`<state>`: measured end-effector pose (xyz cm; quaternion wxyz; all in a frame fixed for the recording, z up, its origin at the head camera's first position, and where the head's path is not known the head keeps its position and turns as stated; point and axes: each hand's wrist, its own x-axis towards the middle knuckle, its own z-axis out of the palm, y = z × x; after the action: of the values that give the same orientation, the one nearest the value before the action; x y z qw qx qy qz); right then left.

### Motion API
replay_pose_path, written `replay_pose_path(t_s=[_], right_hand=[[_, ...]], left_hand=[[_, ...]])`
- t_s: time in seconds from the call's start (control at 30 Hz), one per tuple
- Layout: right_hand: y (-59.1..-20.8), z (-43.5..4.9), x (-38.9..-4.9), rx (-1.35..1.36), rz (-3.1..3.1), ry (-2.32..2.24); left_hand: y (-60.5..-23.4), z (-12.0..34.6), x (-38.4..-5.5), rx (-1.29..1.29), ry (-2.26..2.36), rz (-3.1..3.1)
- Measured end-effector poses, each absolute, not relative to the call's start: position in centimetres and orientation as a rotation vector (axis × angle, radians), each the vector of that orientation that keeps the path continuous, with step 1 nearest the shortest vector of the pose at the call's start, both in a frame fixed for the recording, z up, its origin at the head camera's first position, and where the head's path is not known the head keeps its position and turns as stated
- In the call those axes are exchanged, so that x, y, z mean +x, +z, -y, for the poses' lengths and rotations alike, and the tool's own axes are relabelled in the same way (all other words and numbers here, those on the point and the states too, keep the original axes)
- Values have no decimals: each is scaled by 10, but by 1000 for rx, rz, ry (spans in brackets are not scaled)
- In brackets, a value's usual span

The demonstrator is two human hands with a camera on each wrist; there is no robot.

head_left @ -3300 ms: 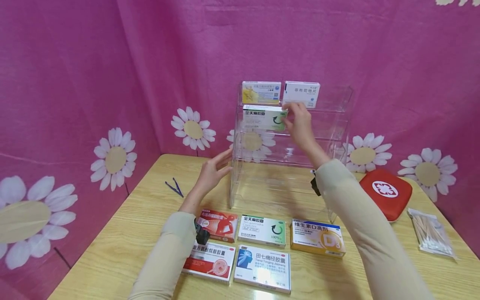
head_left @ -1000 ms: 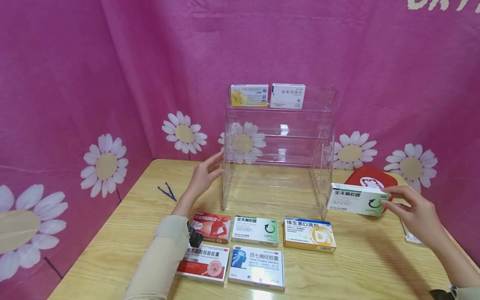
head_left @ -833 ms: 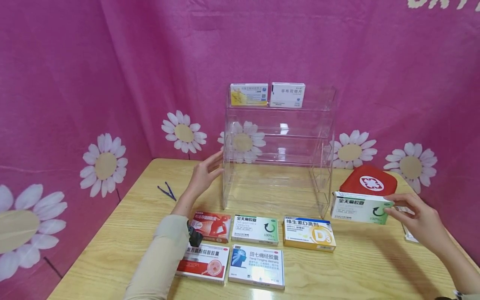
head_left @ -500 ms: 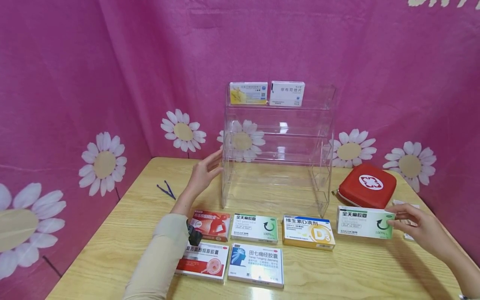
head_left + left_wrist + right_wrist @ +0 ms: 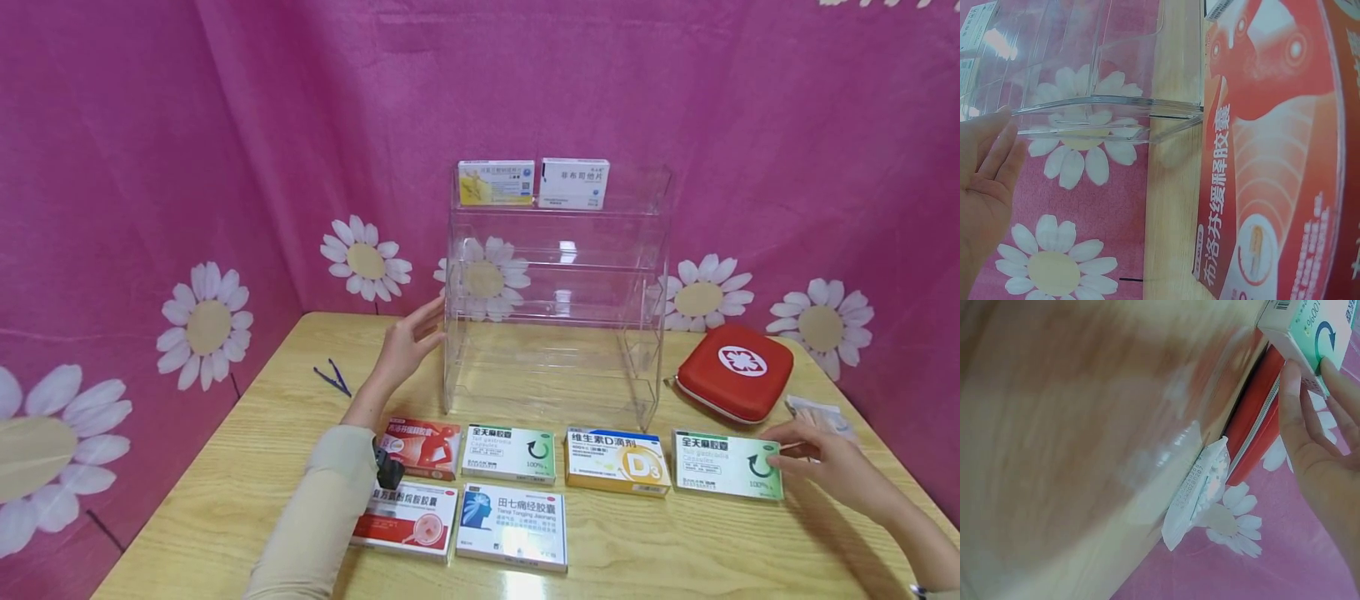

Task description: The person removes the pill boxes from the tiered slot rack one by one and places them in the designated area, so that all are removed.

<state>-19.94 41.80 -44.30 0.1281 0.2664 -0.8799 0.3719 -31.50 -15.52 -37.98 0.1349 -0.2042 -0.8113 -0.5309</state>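
My right hand [image 5: 832, 467] pinches the right end of a green-and-white medicine box [image 5: 716, 465] between thumb and fingers. This box leans back low over the table, right of an orange-and-white vitamin D box [image 5: 617, 462]; the right wrist view shows the thumb and fingers at its end [image 5: 1310, 337]. With fairly straight fingers, my left hand [image 5: 405, 346] touches the left side of a clear tiered display rack [image 5: 555, 379]. On the rack's top tier stand a yellow-and-white box [image 5: 497, 185] and a white box [image 5: 573, 185].
Before the rack lie a red box [image 5: 422, 450], a matching green-and-white box [image 5: 510, 454], a red-and-white box [image 5: 408, 521] and a blue-and-white box [image 5: 512, 527]. Blue tweezers [image 5: 337, 382] lie left. A red first-aid case [image 5: 731, 375] and a bag of cotton swabs [image 5: 828, 415] are right.
My right hand has brought the green-and-white medicine box from the rack's second tier out to the right, then down to the table beside the vitamin D box. My left hand stays at the rack.
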Motion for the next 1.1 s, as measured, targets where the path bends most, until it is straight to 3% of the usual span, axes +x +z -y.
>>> replay_pose_path(t_s=[0.53,0.87,1.1], right_hand=[[-446,-410,-203,551,2813,685],[-452,-411,-205,629,2786,713],[-438,-406,-204,480,2827,665]], left_hand=[[-379,155,-314,-599,-1527,2348],[-381,155,-314,-608,-1537,2329],[-380,155,-313,-591,-1524,2346]])
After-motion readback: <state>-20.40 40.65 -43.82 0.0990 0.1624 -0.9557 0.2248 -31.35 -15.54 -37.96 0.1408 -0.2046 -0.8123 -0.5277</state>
